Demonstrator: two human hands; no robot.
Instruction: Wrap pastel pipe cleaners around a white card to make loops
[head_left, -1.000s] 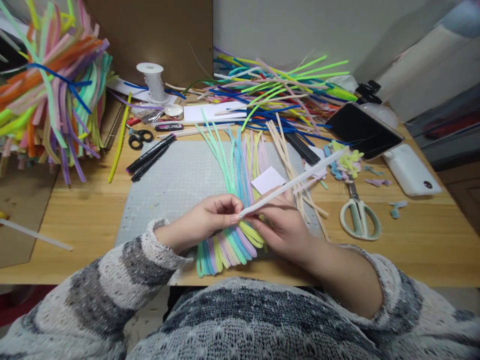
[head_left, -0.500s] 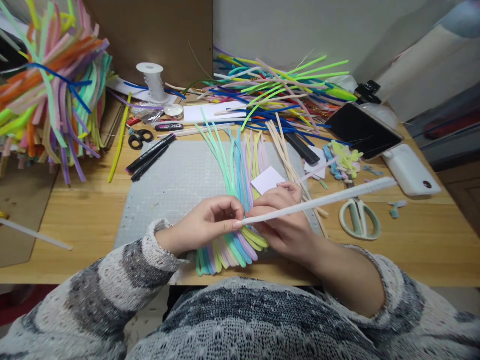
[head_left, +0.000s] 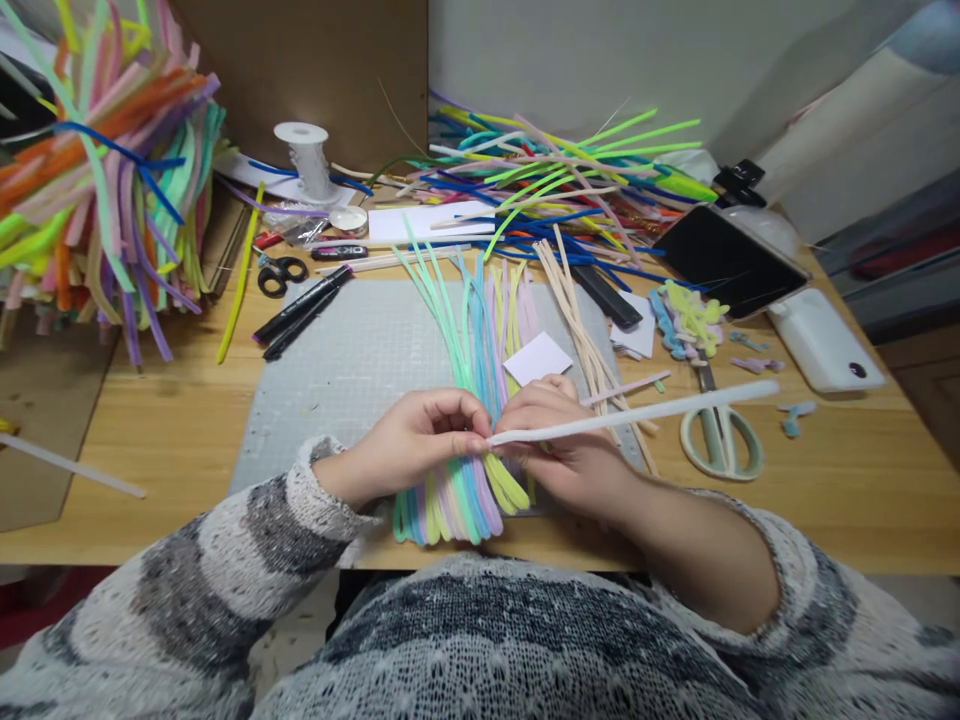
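White stem [head_left: 637, 414] has swung lower over the wooden desk [head_left: 862, 480], near a grey wall [head_left: 562, 60].

Both hands nearly meet out front of the torso [head_left: 480, 650], fingertips almost bumping. The left hand [head_left: 427, 435] is doing a neat pinch: thumb [head_left: 465, 445] lying flat below, index finger [head_left: 465, 408] arched above it, tips together, other fingers tucked in behind. The left wrist [head_left: 336, 478] looks pretty straight, with the left sleeve [head_left: 247, 540] covering the arm almost down to it. Just right of that pinch, the right hand [head_left: 566, 450] is curled back-up with its fingers bent; can't really make out the fingertips. Right forearm [head_left: 694, 545] is bare, angling in, right sleeve [head_left: 814, 590] shoved up farther from the grip.
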